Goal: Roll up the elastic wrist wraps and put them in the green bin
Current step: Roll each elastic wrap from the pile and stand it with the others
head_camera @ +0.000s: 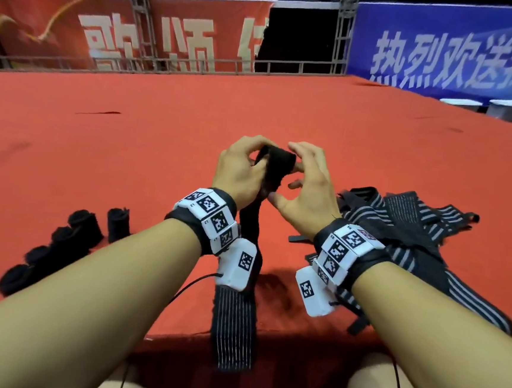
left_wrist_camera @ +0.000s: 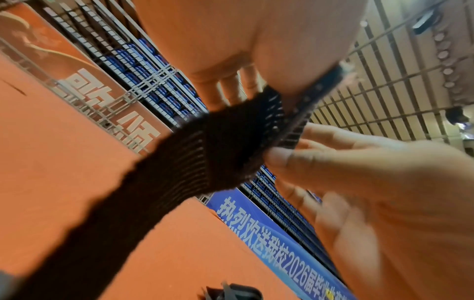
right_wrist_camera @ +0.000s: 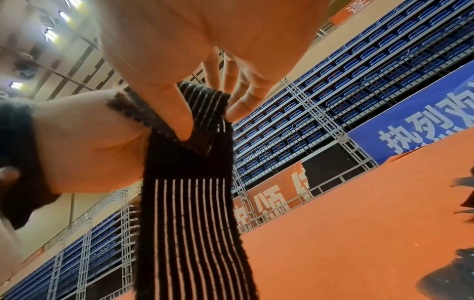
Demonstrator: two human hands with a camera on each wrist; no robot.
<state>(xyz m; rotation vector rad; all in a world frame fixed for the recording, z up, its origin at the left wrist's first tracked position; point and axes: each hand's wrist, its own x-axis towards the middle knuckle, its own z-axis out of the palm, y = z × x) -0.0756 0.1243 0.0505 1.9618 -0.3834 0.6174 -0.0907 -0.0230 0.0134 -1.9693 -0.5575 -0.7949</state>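
Near left on the red bench (head_camera: 287,110), a row of rolled black wraps (head_camera: 55,244) lay side by side, w/ one more roll (head_camera: 118,223) just right of them. At center, both hands were raised above the bench: the left hand (head_camera: 239,174) pinched the upper end of a black elastic wrist wrap (head_camera: 234,322) w/ curled fingers and thumb, and the right hand (head_camera: 306,187) pinched the same folded end from the other side, thumb and fingertips (right_wrist_camera: 232,112) pressed on the fabric. The wrap's striped tail hung down btwn the forearms and over the bench's near edge. Both wrists wore white marker-tagged bands. Near right, a loose pile of unrolled striped wraps (head_camera: 413,226) lay on the bench just beside the right wrist. Far right, two white tubs (head_camera: 491,107) sat at the bench's edge below a blue banner (head_camera: 453,50); a red banner (head_camera: 77,29) hung at far left.
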